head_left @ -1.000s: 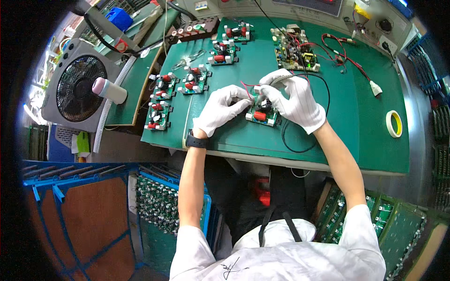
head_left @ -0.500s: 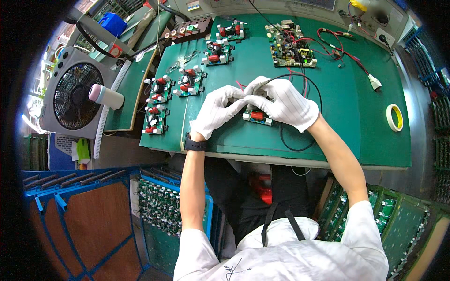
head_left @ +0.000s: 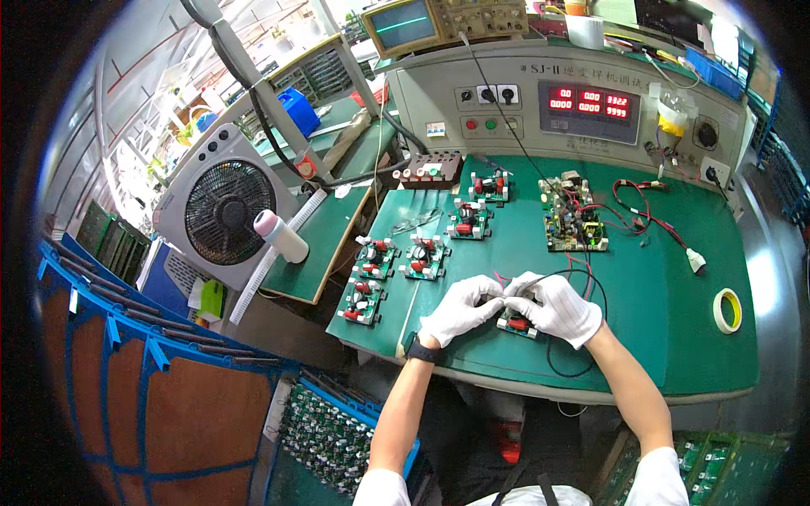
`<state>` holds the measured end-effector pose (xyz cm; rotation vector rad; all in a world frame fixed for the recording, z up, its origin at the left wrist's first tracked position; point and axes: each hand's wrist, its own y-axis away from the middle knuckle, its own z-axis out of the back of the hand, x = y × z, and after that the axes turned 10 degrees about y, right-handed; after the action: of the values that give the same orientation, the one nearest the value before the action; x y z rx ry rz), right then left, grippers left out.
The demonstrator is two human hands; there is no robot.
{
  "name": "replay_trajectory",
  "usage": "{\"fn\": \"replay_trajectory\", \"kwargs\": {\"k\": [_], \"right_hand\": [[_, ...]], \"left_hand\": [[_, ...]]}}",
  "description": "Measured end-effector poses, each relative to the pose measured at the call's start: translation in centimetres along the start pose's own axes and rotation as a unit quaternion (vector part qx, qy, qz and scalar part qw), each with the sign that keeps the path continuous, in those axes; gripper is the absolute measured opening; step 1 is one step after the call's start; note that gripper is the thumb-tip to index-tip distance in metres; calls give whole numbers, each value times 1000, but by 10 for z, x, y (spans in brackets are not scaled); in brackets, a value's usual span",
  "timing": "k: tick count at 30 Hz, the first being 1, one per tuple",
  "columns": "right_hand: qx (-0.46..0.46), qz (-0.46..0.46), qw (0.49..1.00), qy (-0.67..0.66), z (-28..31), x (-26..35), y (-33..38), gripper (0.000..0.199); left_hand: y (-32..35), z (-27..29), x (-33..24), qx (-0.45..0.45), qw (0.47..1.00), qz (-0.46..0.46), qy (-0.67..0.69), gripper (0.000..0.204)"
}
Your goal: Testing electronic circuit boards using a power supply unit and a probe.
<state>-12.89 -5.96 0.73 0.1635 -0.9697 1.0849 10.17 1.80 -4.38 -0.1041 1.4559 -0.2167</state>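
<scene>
My left hand (head_left: 462, 310), in a white glove, has its fingers pinched together at the upper left of a small green circuit board (head_left: 518, 324) with a red component. My right hand (head_left: 564, 310), gloved too, is closed above the same board, its fingertips meeting those of the left. What either pinch holds is hidden by the fingers. A thin black cable (head_left: 604, 295) loops around the right hand and runs toward its fingers. Beyond the fingertips a short bit of red wire shows. Farther back lies a larger populated circuit board (head_left: 572, 212) with red leads.
Several small boards (head_left: 425, 256) with red parts stand left on the green mat (head_left: 641, 337). A tape roll (head_left: 726, 310) and a white connector (head_left: 695, 261) lie right. Behind rise a test panel (head_left: 588, 111) and an oscilloscope (head_left: 403, 25). Leftward are a fan (head_left: 229, 211) and a bottle (head_left: 283, 238).
The view has tilted up and shifted left, bringing the test panel and oscilloscope into sight. Both hands stay at the small board, fingertips together.
</scene>
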Motion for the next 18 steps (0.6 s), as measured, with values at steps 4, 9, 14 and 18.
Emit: {"fn": "replay_trajectory", "kwargs": {"k": [4,9,14,18], "right_hand": [[-19,41,998,45,6,1,-6,17],[-11,29,999,42,5,2,-9,16],[-35,57,996,63,4,-1,-8,17],[-55,76,993,65,2,-4,-8,19]], "left_hand": [[-6,1,-8,-1,1000,7,-19,14],[-5,6,-1,-5,1000,11,17,15],[-7,2,-9,2,1000,8,2,15],[-6,3,-13,7,1000,6,-28,16]]}}
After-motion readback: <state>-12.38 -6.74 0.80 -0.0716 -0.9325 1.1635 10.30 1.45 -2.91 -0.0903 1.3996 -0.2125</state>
